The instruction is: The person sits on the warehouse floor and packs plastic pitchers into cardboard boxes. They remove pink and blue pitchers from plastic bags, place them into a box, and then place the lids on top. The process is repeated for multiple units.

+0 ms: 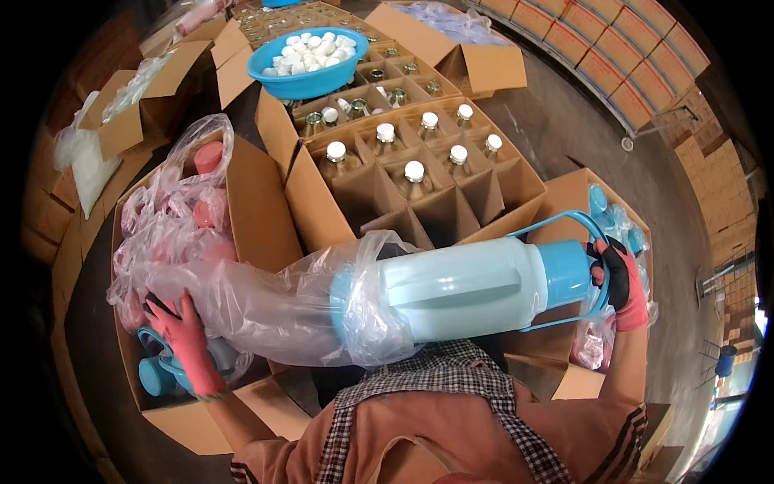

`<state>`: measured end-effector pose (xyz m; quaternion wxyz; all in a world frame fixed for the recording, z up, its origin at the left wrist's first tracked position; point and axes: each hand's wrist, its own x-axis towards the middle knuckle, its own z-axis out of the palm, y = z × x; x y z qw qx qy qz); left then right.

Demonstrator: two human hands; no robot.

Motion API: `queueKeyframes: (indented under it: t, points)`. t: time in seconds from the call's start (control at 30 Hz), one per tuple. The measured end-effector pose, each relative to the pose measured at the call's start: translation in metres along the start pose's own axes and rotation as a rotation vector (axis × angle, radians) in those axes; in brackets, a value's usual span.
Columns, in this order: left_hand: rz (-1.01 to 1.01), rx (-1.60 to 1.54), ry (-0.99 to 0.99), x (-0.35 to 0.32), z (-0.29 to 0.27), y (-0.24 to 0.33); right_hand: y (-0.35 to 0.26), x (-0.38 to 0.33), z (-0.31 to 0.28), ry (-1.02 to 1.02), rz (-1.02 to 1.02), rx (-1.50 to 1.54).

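Observation:
A pale blue vacuum flask (459, 292) with a darker blue cap lies sideways in front of me. Its base end sits inside a clear plastic bag (258, 310) that trails off to the left. My right hand (623, 282), in a pink and black glove, is closed on the flask at its cap end, beside the blue carrying handle (568, 216). My left hand (179, 335), gloved alike, has its fingers apart at the far end of the bag, over a carton. Whether those fingers press on the film is hard to tell.
Ahead, a divided carton (516, 189) holds several white-stoppered glass bottles. A blue basin (310, 85) of white caps rests beyond it. On the left stands a carton (262, 206) of bagged pink and blue flasks; another carton (560, 202) with blue parts is at right.

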<state>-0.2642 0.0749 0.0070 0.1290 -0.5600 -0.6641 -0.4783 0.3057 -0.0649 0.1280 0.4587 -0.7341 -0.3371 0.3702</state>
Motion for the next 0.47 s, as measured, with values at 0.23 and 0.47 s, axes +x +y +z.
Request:
queueKeyframes:
  t: [0.23, 0.47]
  points:
    - [0.688, -0.466, -1.159, -0.088, 0.02, 0.224, 0.007, -0.007, -0.023, -0.307, -0.005, 0.255]
    - [0.619, -0.805, -0.888, -0.134, 0.07, 0.224, 0.071, -0.015, -0.039, -0.253, -0.266, -0.104]
